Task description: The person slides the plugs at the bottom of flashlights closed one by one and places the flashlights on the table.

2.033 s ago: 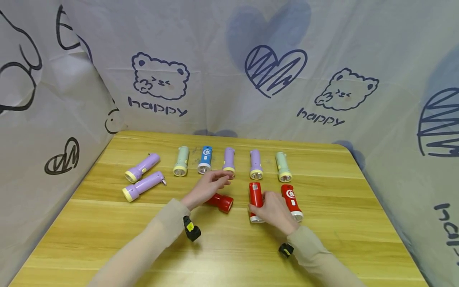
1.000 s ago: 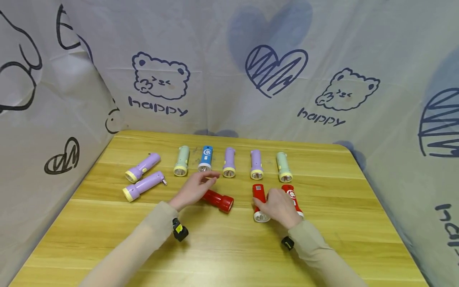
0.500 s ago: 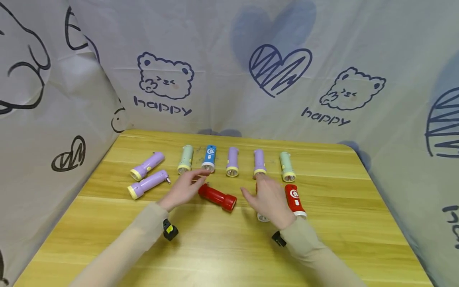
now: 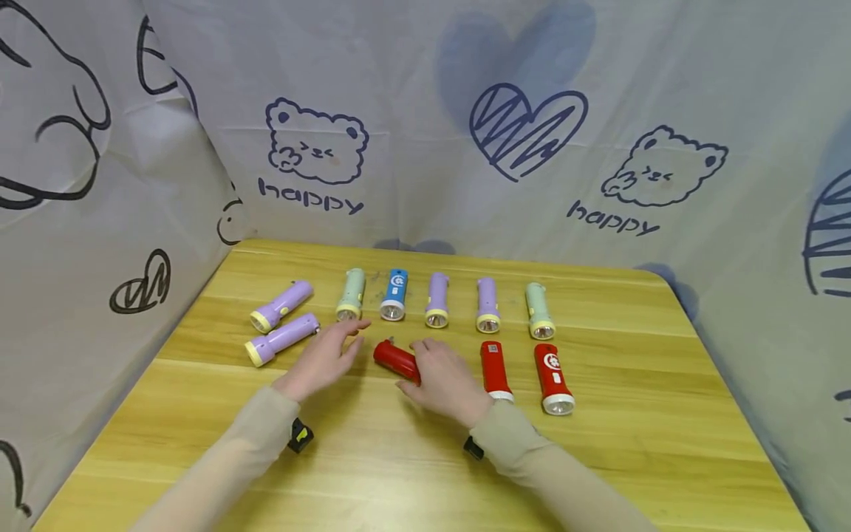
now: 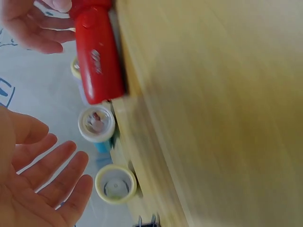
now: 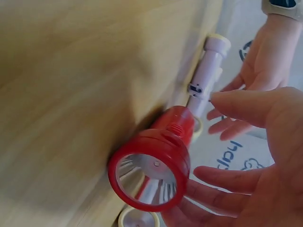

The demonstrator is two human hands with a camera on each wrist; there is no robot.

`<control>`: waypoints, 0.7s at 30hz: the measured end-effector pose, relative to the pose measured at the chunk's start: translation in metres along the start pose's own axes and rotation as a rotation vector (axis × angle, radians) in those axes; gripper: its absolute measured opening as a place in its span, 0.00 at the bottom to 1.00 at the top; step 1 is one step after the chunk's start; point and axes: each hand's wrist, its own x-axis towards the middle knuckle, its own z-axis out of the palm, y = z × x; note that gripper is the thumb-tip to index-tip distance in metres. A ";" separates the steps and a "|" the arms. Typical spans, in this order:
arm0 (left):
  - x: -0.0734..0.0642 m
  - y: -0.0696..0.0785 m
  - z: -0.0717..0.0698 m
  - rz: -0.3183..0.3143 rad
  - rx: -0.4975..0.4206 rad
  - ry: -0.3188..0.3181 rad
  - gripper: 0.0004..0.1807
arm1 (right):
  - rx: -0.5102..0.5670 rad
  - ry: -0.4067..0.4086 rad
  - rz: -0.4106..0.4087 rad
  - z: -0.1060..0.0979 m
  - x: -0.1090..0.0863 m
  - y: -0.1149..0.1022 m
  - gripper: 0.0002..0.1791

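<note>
An all-red flashlight [image 4: 395, 360] lies aslant in mid-table, its lens end toward my right hand [image 4: 447, 378]. That hand hovers over the lens end and hides it in the head view. In the right wrist view, its thumb and fingers [image 6: 222, 196] are spread apart, fingertips right at the red rim. My left hand [image 4: 323, 362] is held off to the left of this flashlight, with relaxed fingers and nothing in them. To the right, a red flashlight with a white rim [image 4: 493, 368] and another bearing a white emblem [image 4: 552, 373] lie side by side.
Along the back runs a row: green flashlight [image 4: 351, 292], blue flashlight [image 4: 395, 292], two purple flashlights [image 4: 436, 295] and another green flashlight [image 4: 538, 309]. Two more purple flashlights [image 4: 282, 338] lie aslant at the left. A printed white cloth [image 4: 412, 185] surrounds the wooden table [image 4: 399, 473].
My right hand straightened the white-rimmed red flashlight, let go of it beside the emblem one, and moved left to the all-red one. My left hand drew back to the left.
</note>
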 end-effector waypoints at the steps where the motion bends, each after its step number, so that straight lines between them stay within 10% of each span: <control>1: 0.000 -0.001 0.001 0.006 0.024 0.004 0.22 | -0.008 -0.018 0.005 0.001 0.002 -0.001 0.35; 21: -0.001 -0.001 0.010 0.033 0.124 0.038 0.24 | -0.015 -0.159 0.134 0.023 0.026 -0.001 0.29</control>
